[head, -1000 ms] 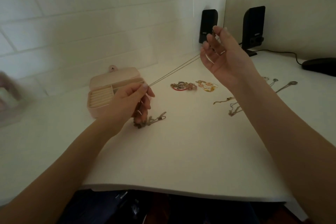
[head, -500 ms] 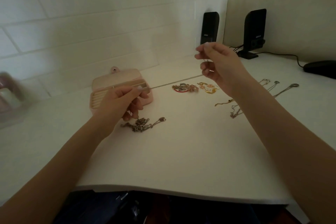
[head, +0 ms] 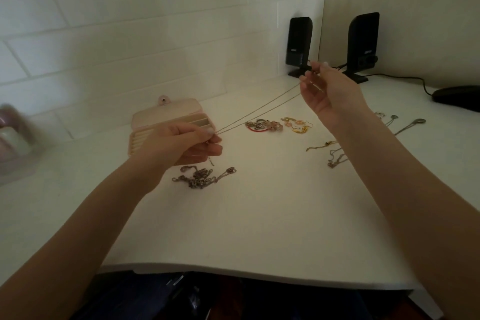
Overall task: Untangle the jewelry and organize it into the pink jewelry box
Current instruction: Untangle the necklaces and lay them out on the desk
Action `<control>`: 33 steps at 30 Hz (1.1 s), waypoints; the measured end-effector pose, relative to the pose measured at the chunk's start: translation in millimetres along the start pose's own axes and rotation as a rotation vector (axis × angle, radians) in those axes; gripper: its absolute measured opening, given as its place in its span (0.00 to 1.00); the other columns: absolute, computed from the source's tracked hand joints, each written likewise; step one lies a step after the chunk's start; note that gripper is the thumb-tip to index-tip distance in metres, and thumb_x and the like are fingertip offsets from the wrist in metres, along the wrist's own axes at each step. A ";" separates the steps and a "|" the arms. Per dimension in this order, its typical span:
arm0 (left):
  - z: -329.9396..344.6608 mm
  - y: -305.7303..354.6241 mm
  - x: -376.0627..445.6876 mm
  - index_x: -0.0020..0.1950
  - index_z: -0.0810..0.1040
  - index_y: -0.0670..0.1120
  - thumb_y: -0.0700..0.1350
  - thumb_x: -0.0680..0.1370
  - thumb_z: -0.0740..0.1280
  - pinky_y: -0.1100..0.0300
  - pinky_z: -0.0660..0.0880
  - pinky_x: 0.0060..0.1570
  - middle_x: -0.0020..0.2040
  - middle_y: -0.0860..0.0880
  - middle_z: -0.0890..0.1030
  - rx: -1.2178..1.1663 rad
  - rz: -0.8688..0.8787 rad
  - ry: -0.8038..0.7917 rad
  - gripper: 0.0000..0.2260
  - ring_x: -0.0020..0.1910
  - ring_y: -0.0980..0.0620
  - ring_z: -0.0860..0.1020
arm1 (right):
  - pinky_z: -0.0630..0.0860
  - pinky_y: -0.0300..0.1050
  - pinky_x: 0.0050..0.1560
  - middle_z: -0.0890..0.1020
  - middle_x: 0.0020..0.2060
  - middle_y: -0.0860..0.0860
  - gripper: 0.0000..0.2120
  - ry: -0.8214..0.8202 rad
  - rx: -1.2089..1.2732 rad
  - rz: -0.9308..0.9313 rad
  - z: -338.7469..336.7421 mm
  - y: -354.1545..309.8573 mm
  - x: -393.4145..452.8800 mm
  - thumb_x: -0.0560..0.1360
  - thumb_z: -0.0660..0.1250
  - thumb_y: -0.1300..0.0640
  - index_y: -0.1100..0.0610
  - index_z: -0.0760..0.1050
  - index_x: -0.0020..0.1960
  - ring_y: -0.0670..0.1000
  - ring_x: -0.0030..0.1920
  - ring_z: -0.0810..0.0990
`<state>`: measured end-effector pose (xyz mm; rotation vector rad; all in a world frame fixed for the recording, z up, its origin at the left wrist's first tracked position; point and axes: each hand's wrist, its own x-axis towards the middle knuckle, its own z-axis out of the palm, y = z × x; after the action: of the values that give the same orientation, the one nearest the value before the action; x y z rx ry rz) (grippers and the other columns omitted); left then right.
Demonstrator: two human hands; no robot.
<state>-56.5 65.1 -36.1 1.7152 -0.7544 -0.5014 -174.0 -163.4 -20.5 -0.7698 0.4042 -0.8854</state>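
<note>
A thin chain necklace point(head: 259, 112) is stretched doubled in the air between my hands. My left hand point(head: 187, 144) pinches one end in front of the open pink jewelry box point(head: 150, 119); a short clasp end dangles below its fingers. My right hand point(head: 328, 93) is raised higher at the right and pinches the other end. A dark tangle of chains point(head: 202, 178) lies on the white table just below my left hand. A bracelet pile with red and pink beads point(head: 263, 125) and gold earrings point(head: 298, 125) lie mid-table.
More chains and pendants point(head: 335, 156) lie at the right, some under my right forearm. Two black speakers point(head: 298, 44) point(head: 362, 44) stand at the back with a cable, a black object point(head: 457, 97) far right. A blurred pink container point(head: 13, 138) sits at the left edge.
My right hand dropped toward the table, then rose again to the right, keeping the chain taut. The left hand stayed by the box, holding its end.
</note>
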 end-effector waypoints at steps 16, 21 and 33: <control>25.2 8.6 -14.9 0.43 0.81 0.41 0.38 0.73 0.69 0.65 0.78 0.32 0.35 0.47 0.84 -0.096 -0.028 -0.007 0.02 0.28 0.56 0.80 | 0.81 0.41 0.44 0.80 0.42 0.55 0.05 0.055 0.034 0.034 -22.3 -14.4 3.9 0.77 0.64 0.62 0.62 0.77 0.46 0.51 0.42 0.81; 61.8 15.8 -15.8 0.43 0.79 0.39 0.38 0.75 0.68 0.62 0.79 0.32 0.36 0.44 0.84 -0.097 -0.024 -0.099 0.03 0.28 0.53 0.80 | 0.80 0.39 0.43 0.83 0.41 0.52 0.05 0.084 -0.190 -0.026 -68.4 -56.3 -2.0 0.75 0.67 0.58 0.60 0.79 0.47 0.47 0.41 0.83; 176.7 26.0 -18.0 0.42 0.77 0.44 0.41 0.75 0.67 0.71 0.69 0.26 0.36 0.52 0.84 0.249 0.165 -0.135 0.03 0.25 0.60 0.77 | 0.76 0.37 0.34 0.82 0.35 0.49 0.07 0.326 -0.933 -0.239 -176.5 -126.6 -11.9 0.72 0.72 0.53 0.57 0.79 0.43 0.44 0.31 0.79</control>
<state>-194.1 -47.8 -59.7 1.8409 -1.0837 -0.4252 -356.3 -279.7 -44.2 -1.5558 1.0681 -1.0457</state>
